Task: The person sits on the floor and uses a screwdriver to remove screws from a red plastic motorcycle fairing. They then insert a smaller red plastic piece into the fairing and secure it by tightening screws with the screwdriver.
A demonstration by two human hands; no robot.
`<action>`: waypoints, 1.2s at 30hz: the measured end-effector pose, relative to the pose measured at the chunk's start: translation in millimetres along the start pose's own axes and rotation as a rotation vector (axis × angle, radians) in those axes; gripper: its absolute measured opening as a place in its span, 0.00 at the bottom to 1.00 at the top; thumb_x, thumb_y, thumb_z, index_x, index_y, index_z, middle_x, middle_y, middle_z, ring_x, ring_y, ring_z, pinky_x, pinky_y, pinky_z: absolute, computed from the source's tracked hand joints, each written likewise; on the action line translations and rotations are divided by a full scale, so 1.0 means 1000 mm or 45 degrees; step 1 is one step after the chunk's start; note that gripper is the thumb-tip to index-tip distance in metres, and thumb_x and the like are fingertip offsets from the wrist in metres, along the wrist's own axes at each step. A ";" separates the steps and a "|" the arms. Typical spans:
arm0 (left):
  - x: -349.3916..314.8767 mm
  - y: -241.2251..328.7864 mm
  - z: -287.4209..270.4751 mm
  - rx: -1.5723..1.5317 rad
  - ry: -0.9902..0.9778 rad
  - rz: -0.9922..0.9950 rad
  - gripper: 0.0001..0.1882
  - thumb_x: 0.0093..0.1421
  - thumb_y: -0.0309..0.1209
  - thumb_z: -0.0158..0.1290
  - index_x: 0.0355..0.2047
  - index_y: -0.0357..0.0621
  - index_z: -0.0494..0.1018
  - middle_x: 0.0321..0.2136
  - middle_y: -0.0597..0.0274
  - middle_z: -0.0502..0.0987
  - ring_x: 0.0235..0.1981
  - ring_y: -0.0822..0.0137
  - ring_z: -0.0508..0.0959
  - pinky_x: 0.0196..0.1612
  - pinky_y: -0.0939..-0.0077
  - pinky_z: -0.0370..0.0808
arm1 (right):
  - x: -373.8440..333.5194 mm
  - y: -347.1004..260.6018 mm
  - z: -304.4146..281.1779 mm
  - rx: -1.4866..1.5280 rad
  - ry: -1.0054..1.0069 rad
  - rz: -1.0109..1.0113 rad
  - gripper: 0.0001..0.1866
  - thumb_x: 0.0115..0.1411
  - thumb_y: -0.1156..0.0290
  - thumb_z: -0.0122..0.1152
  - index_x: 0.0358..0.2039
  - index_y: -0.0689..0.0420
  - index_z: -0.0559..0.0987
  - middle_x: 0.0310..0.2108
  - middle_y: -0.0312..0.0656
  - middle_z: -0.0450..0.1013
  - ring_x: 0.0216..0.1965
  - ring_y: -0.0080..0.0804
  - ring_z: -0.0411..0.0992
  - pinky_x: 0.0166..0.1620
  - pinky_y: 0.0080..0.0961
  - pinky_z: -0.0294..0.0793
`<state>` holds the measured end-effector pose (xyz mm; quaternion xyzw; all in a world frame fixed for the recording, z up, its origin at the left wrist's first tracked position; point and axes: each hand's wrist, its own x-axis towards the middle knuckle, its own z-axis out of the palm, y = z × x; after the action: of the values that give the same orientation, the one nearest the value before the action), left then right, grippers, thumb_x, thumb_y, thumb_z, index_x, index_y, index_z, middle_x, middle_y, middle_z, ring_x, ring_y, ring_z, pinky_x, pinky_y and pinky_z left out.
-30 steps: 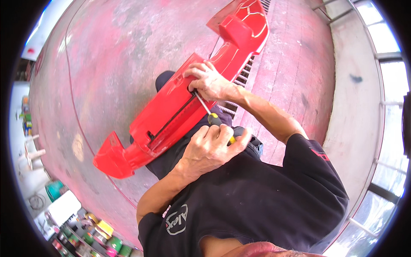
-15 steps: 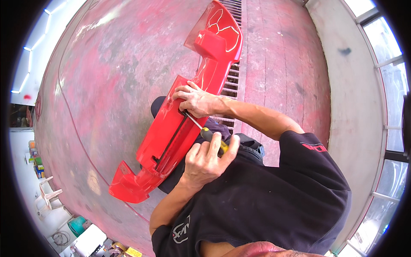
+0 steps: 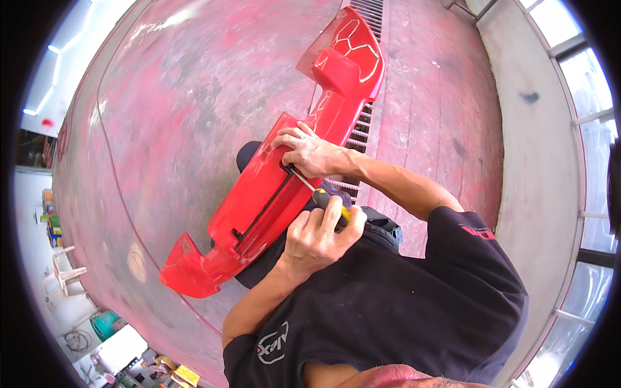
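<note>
A long, glossy red car body part [image 3: 249,178], shaped like a spoiler, lies slantwise across my lap. A narrow dark slot [image 3: 266,210] runs along it. My left hand [image 3: 320,239] is closed round the yellow-and-black handle of a screwdriver [image 3: 307,180]. The shaft points up and left, and its tip reaches the upper end of the slot, close to my right fingers. My right hand [image 3: 307,152] grips the red part there, its fingers bent over the surface. The exact contact of the tip is hidden in the dark opening.
A metal floor grate [image 3: 363,123] runs behind the red part. A cable [image 3: 119,171] crosses the stained floor on the left. At lower left are a white chair [image 3: 65,271], a teal item [image 3: 105,325] and boxes. A low pale wall [image 3: 540,149] stands to the right.
The view has turned slightly, so the red part and both hands sit a little lower and farther right. The screwdriver stays at the slot's upper end, and both grips look the same.
</note>
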<state>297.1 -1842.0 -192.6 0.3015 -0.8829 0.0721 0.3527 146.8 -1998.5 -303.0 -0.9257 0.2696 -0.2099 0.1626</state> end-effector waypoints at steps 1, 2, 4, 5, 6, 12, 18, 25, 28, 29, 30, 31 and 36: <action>-0.001 -0.001 0.001 0.014 0.026 -0.033 0.20 0.64 0.39 0.70 0.51 0.49 0.77 0.44 0.53 0.82 0.21 0.67 0.75 0.22 0.73 0.71 | 0.000 0.001 0.000 -0.010 0.010 -0.007 0.09 0.53 0.74 0.70 0.36 0.50 0.88 0.62 0.42 0.71 0.72 0.49 0.63 0.68 0.69 0.63; -0.001 -0.002 0.003 0.029 0.053 -0.068 0.19 0.64 0.39 0.70 0.50 0.48 0.77 0.44 0.53 0.82 0.20 0.68 0.74 0.22 0.72 0.72 | -0.001 0.003 -0.003 -0.019 0.018 -0.014 0.10 0.51 0.74 0.70 0.36 0.50 0.88 0.62 0.42 0.71 0.71 0.49 0.64 0.67 0.67 0.64; -0.005 -0.001 0.002 0.077 0.114 -0.122 0.18 0.63 0.39 0.70 0.47 0.47 0.76 0.43 0.55 0.82 0.19 0.67 0.73 0.22 0.72 0.72 | 0.003 0.001 0.002 0.010 0.078 -0.063 0.12 0.45 0.75 0.70 0.33 0.49 0.88 0.61 0.43 0.72 0.68 0.47 0.67 0.63 0.61 0.66; -0.002 0.000 -0.003 0.132 0.059 -0.109 0.19 0.64 0.41 0.70 0.48 0.48 0.76 0.43 0.57 0.82 0.19 0.68 0.73 0.23 0.73 0.72 | 0.002 0.005 0.004 0.002 0.103 -0.092 0.13 0.44 0.76 0.69 0.33 0.50 0.88 0.61 0.44 0.72 0.67 0.48 0.68 0.61 0.59 0.67; -0.003 0.002 -0.005 0.125 0.014 -0.122 0.19 0.64 0.42 0.69 0.48 0.49 0.76 0.42 0.58 0.82 0.20 0.68 0.73 0.23 0.73 0.72 | 0.002 0.004 0.003 0.027 0.093 -0.093 0.13 0.44 0.77 0.68 0.33 0.51 0.88 0.61 0.44 0.73 0.67 0.49 0.68 0.62 0.57 0.67; -0.010 0.016 -0.011 -0.123 -0.032 -0.277 0.15 0.63 0.34 0.66 0.45 0.42 0.77 0.45 0.50 0.81 0.20 0.70 0.74 0.27 0.76 0.75 | 0.005 -0.014 -0.013 0.127 -0.060 0.076 0.13 0.53 0.80 0.58 0.36 0.59 0.88 0.65 0.51 0.68 0.71 0.55 0.61 0.71 0.54 0.63; -0.017 0.021 -0.015 -0.039 0.073 -0.307 0.13 0.62 0.29 0.63 0.44 0.38 0.76 0.47 0.46 0.83 0.22 0.70 0.76 0.30 0.76 0.78 | 0.007 -0.014 -0.020 0.158 -0.133 0.077 0.12 0.55 0.77 0.58 0.37 0.60 0.87 0.67 0.53 0.66 0.71 0.58 0.60 0.74 0.56 0.60; -0.035 0.016 -0.022 -0.121 0.158 -0.347 0.18 0.60 0.27 0.65 0.47 0.37 0.73 0.48 0.46 0.83 0.26 0.66 0.82 0.31 0.74 0.80 | 0.008 -0.011 -0.020 0.173 -0.161 0.070 0.10 0.57 0.77 0.61 0.38 0.59 0.86 0.66 0.56 0.66 0.71 0.61 0.59 0.74 0.56 0.59; -0.053 0.011 -0.027 -0.187 0.200 -0.376 0.19 0.57 0.25 0.67 0.47 0.37 0.73 0.49 0.44 0.83 0.29 0.63 0.85 0.33 0.72 0.83 | 0.010 -0.010 -0.021 0.157 -0.202 0.064 0.09 0.58 0.77 0.63 0.39 0.58 0.86 0.66 0.56 0.65 0.72 0.62 0.59 0.74 0.56 0.59; -0.059 0.010 -0.029 -0.209 0.213 -0.381 0.20 0.56 0.24 0.67 0.47 0.37 0.74 0.49 0.44 0.83 0.30 0.62 0.85 0.33 0.71 0.83 | 0.011 -0.010 -0.022 0.151 -0.220 0.065 0.09 0.58 0.77 0.64 0.39 0.58 0.85 0.66 0.56 0.65 0.72 0.62 0.58 0.74 0.56 0.59; -0.064 0.008 -0.031 -0.248 0.220 -0.401 0.20 0.57 0.22 0.66 0.49 0.37 0.73 0.50 0.42 0.83 0.32 0.59 0.87 0.35 0.69 0.85 | 0.011 -0.008 -0.022 0.159 -0.238 0.070 0.09 0.58 0.76 0.64 0.39 0.58 0.85 0.67 0.56 0.64 0.72 0.62 0.58 0.74 0.56 0.59; -0.069 0.007 -0.032 -0.272 0.231 -0.406 0.20 0.58 0.22 0.66 0.49 0.37 0.73 0.50 0.42 0.82 0.32 0.58 0.87 0.35 0.68 0.85 | 0.012 -0.006 -0.022 0.166 -0.256 0.075 0.09 0.59 0.76 0.65 0.40 0.58 0.85 0.67 0.56 0.64 0.72 0.62 0.58 0.74 0.56 0.59; -0.093 0.004 -0.033 -0.318 0.330 -0.417 0.22 0.59 0.21 0.65 0.52 0.37 0.70 0.51 0.40 0.81 0.36 0.52 0.88 0.38 0.63 0.89 | 0.016 -0.008 -0.024 0.174 -0.319 0.125 0.08 0.60 0.75 0.66 0.40 0.57 0.85 0.68 0.56 0.62 0.73 0.60 0.57 0.74 0.53 0.61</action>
<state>366.5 -1782.9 -229.5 0.3828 -0.7717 -0.0577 0.5046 151.3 -2005.5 -274.7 -0.9171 0.2773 -0.1022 0.2677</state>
